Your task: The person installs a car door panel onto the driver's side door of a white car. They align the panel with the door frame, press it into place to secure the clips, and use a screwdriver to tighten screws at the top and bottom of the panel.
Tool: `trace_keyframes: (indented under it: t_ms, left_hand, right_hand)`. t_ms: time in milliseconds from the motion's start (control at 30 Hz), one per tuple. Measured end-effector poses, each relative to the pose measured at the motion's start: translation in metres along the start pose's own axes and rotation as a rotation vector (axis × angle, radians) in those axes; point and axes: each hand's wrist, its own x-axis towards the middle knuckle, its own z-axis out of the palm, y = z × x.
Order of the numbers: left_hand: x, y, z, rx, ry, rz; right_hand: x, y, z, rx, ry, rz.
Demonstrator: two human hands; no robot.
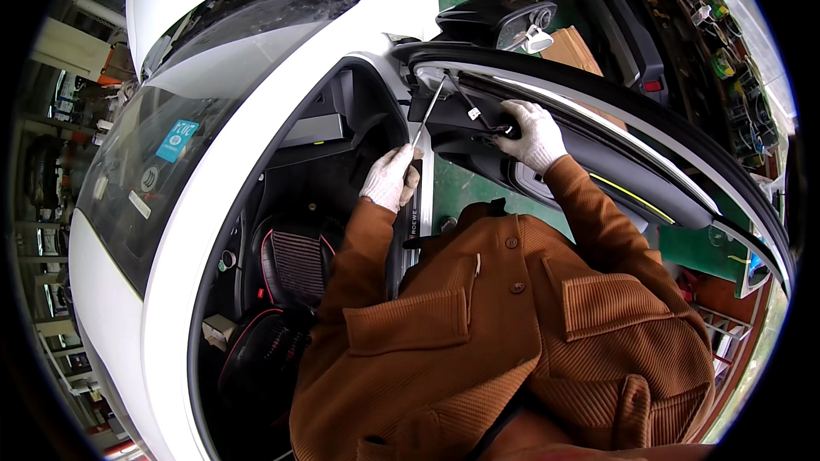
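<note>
My left hand [392,177], in a white knit glove, is closed round a screwdriver [430,111] with a long thin metal shaft; its handle is hidden in the fist. The shaft slants up to the front upper corner of the open car door [683,172], by the mirror mount. My right hand [533,137], gloved too, pinches a small black part [510,130] over the door's inner panel. A dark cable with a white connector [474,113] runs from near that part up toward the same corner. The part's exact kind is not clear.
The white car body [218,149] and its windshield [171,149] stand to the left, with a black seat [295,260] inside. Outside the door sticks out a black side mirror [491,21]. Beyond it lie cardboard [571,51] and a dark bumper [619,26] on the green floor.
</note>
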Motion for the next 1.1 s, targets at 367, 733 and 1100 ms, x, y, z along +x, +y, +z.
trace_keyframes:
  t_ms: [367, 733, 1100]
  left_hand:
    - [0.001, -0.009, 0.017, -0.036, 0.053, 0.013]
    - [0.007, -0.039, 0.055, 1.155, 0.718, 0.614]
    - [-0.011, -0.056, 0.015, -0.168, 0.477, 0.318]
  right_hand:
    - [-0.045, 0.017, -0.012, 0.158, 0.268, -0.209]
    - [-0.048, -0.046, 0.088, 0.744, -0.329, 0.095]
    - [0.02, -0.104, 0.122, 1.379, -0.612, 0.449]
